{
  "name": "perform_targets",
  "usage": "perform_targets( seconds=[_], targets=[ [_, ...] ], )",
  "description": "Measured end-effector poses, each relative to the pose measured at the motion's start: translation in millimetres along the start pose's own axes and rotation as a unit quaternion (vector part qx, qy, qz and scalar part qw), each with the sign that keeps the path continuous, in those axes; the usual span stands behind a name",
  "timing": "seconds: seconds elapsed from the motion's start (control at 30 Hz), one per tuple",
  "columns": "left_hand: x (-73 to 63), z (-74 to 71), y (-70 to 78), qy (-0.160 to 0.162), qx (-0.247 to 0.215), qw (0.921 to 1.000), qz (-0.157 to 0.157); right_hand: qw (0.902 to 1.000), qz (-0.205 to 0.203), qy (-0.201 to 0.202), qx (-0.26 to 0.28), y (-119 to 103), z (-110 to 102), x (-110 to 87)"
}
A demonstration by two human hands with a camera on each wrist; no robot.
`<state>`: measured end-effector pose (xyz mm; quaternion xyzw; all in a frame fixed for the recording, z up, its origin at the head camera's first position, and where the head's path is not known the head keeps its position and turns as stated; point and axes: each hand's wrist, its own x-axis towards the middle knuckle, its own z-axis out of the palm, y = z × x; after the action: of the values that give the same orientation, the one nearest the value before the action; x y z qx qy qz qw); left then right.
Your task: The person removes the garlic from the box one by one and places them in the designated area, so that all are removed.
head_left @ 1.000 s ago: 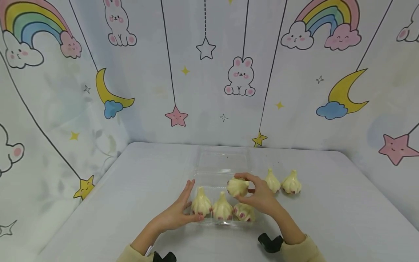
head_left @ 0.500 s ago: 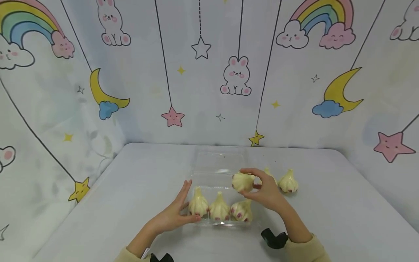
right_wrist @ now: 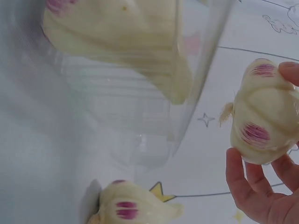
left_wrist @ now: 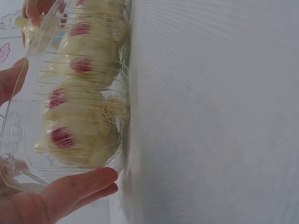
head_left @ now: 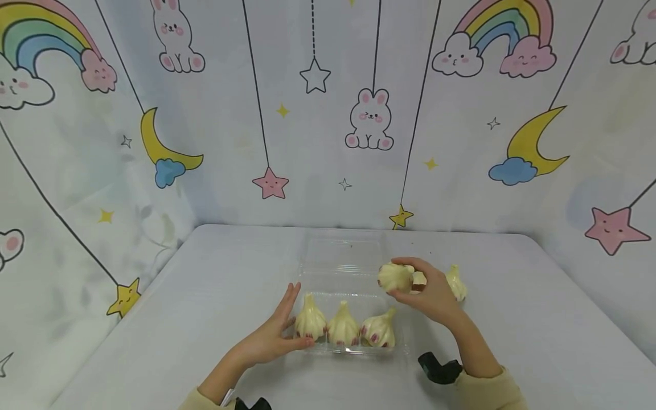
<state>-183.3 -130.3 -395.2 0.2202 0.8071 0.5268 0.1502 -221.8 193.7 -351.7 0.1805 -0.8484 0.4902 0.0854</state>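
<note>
My right hand (head_left: 433,293) pinches a cream-coloured garlic bulb (head_left: 394,277) between thumb and fingers, raised above the back right of a clear plastic box. Purple streaks and a tuft of roots show on this bulb in the right wrist view. My left hand (head_left: 271,337) rests against the left end of the box (head_left: 353,351), thumb at its front corner and index finger straight. Three garlic bulbs stand in a row inside: a left one (head_left: 310,320), a middle one (head_left: 343,326) and a tilted right one (head_left: 379,330).
The box's clear lid (head_left: 342,256) lies folded back behind it. Two more garlic bulbs are on the white table (head_left: 205,302) to the right; one (head_left: 455,283) shows beyond my right hand, the other (head_left: 418,279) is mostly hidden by it. A patterned curtain (head_left: 328,142) stands behind.
My right hand has moved right and slightly back with the garlic bulb, from over the box toward the bulbs on the table. My left hand stays at the box; the head view has shifted slightly.
</note>
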Motion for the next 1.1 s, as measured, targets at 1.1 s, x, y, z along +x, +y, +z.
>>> perform_targets(
  seconds=[1.1],
  targets=[
    [0.4, -0.5, -0.8, -0.006, 0.005, 0.9999, 0.011, 0.9910, 0.066, 0.062, -0.098, 7, -54, -7.8]
  ],
)
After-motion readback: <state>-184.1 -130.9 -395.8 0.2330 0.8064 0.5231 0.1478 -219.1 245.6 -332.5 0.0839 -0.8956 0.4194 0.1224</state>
